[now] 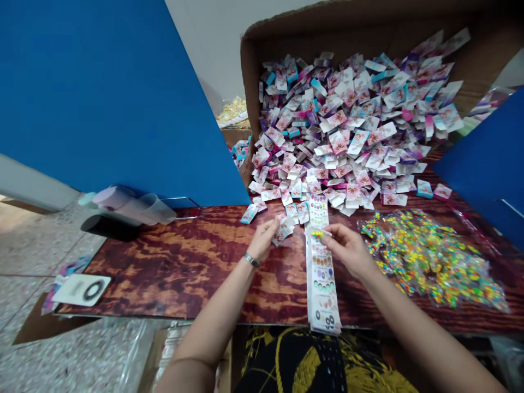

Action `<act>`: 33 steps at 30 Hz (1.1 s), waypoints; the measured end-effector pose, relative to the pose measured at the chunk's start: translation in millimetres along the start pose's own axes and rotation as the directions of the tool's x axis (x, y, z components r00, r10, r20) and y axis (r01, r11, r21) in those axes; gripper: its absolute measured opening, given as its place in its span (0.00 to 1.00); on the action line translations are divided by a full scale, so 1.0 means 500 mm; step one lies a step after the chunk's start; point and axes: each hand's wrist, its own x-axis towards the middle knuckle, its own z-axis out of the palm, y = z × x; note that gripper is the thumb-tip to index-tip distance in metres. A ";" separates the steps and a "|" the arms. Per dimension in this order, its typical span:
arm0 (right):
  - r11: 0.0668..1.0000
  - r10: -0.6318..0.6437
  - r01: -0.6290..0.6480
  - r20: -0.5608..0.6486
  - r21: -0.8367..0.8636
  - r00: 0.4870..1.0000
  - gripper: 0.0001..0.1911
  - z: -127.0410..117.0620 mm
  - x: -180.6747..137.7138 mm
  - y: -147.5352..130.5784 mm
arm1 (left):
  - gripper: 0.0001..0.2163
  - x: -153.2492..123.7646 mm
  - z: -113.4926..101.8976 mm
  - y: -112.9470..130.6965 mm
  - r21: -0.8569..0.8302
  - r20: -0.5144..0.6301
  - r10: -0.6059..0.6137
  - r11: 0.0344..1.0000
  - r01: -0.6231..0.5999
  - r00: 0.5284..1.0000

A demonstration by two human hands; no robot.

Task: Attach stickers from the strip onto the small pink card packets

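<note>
Left hand (264, 238) grips a carton (284, 231); right hand (347, 248) pinches a packet (317, 234); paper strips (322, 273) lie between. Apparent step: gathering; next move calls for precise alignment.

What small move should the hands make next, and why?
I'd probably ease the right hand leftward, bringing its small packet toward the small printed box in the left hand. The two items are held close but apart, with the packet over the printed strips. Whether the box is open is too blurred to tell.
</note>
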 end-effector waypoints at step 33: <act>0.983 0.034 0.011 0.238 -0.182 0.971 0.11 -0.018 -0.028 0.002 | 0.22 -0.108 0.106 -0.025 0.853 0.440 0.375 0.108 -0.510 0.816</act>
